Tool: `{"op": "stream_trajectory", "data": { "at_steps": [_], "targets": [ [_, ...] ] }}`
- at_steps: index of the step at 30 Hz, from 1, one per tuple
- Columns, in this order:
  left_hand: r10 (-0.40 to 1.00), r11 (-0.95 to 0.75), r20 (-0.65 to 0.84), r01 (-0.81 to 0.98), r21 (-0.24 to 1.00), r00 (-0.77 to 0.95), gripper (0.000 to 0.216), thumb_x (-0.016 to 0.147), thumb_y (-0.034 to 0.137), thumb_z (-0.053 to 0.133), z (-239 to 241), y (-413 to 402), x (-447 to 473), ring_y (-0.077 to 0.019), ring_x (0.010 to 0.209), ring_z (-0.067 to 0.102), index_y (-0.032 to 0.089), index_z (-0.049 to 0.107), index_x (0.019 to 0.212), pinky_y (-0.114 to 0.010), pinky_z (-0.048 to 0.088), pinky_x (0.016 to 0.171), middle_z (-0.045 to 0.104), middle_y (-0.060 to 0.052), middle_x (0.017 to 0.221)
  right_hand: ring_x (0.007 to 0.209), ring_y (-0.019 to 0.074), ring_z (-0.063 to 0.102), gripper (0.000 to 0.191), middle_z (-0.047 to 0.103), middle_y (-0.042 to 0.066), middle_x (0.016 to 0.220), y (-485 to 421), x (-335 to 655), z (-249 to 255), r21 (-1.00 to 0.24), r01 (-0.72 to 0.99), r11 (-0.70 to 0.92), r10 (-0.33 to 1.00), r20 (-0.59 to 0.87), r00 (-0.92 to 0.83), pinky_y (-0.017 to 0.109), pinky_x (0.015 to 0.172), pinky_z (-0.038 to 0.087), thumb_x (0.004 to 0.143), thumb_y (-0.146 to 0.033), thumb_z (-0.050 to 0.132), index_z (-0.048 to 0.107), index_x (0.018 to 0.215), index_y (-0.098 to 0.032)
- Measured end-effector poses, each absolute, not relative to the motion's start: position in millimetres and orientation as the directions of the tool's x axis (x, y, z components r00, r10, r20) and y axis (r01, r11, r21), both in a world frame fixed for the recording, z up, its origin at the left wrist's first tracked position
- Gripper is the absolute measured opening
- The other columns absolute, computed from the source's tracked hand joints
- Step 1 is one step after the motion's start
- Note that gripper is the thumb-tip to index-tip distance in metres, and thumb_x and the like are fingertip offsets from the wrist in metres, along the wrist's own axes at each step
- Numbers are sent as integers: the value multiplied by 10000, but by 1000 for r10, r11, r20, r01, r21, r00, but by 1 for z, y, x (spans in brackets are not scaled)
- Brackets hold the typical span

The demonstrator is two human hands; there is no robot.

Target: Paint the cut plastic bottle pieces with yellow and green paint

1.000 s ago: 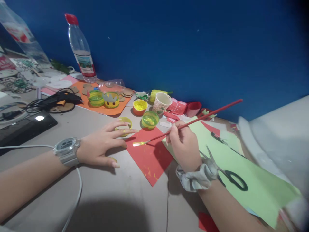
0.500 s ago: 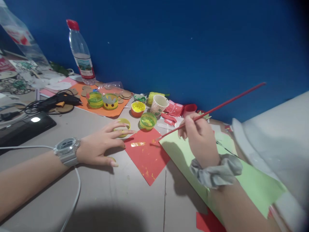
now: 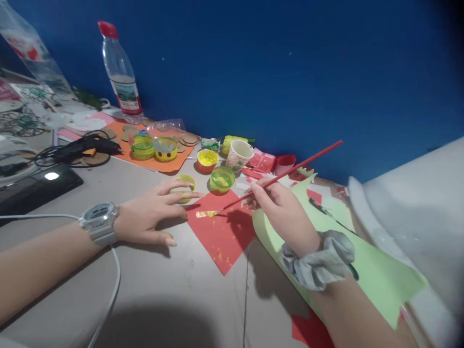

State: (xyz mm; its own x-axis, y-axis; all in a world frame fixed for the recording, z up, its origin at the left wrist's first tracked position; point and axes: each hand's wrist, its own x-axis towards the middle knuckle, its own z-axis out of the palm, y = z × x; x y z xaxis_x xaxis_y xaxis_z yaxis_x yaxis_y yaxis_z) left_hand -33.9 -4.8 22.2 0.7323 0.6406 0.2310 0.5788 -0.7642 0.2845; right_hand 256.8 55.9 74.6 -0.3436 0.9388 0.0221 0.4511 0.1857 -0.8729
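Observation:
My right hand (image 3: 279, 208) pinches a long red paintbrush (image 3: 290, 173); its yellow-loaded tip touches a small strip (image 3: 205, 213) lying on the red paper sheet (image 3: 224, 232). My left hand (image 3: 152, 217), with a grey watch on the wrist, lies flat on the table with fingers spread. Its fingertips rest on a yellow ring (image 3: 184, 186) and on the red paper's left corner. A grey scrunchie sits on my right wrist.
A pot of yellow paint (image 3: 207, 159), a green tub (image 3: 222, 178), a paper cup (image 3: 239, 153), two painted rings (image 3: 155, 148) on orange paper, a water bottle (image 3: 119, 72), a glue gun (image 3: 87, 145), a dark device (image 3: 36, 186), a white cable (image 3: 108, 290), light green paper (image 3: 377, 275).
My right hand lifted the brush off the red paper and out to the right, then brought it back down; the tip again touches the strip. My left hand stayed put.

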Motion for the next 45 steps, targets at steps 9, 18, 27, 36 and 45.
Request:
{"op": "stream_trajectory", "data": {
  "at_steps": [9,18,27,36,45],
  "targets": [
    [645,-760,244,577,298,724,553,854,690,484,21,-5,-33,-399,1380,270,195,617,1062,-579,166,1157,422,-121,1514,520,164,535,278,584,-18,591,33,256,96,-459,735,498,863,186,-469,304,545,373,973,-315,434,497,718,-225],
    [661,-747,256,585,315,706,537,858,693,471,17,-5,-34,-388,1393,245,209,609,1048,-565,156,1157,410,-102,1524,678,166,644,245,668,-3,747,32,259,95,-677,595,434,888,212,-407,287,648,458,993,-365,435,559,834,-226],
    [659,-746,210,593,303,722,537,855,682,492,21,-5,-34,-398,1395,238,198,615,1053,-583,174,1150,401,-112,1529,611,170,591,244,631,-2,674,35,254,91,-556,712,429,896,160,-415,300,609,414,976,-324,428,535,783,-218],
    [645,-760,233,578,299,728,531,861,668,493,21,-4,-34,-388,1400,245,195,614,1069,-579,170,1164,416,-121,1519,670,187,630,301,671,33,737,45,265,97,-761,581,290,948,143,-286,315,644,477,964,-425,455,570,792,-207],
    [650,-753,221,576,316,728,559,851,690,491,21,-5,-34,-384,1395,262,201,609,1094,-588,147,1170,422,-128,1514,563,156,580,347,626,-5,628,39,251,82,-645,702,301,941,82,-328,313,598,408,986,-389,407,547,723,-211]
  ]
}}
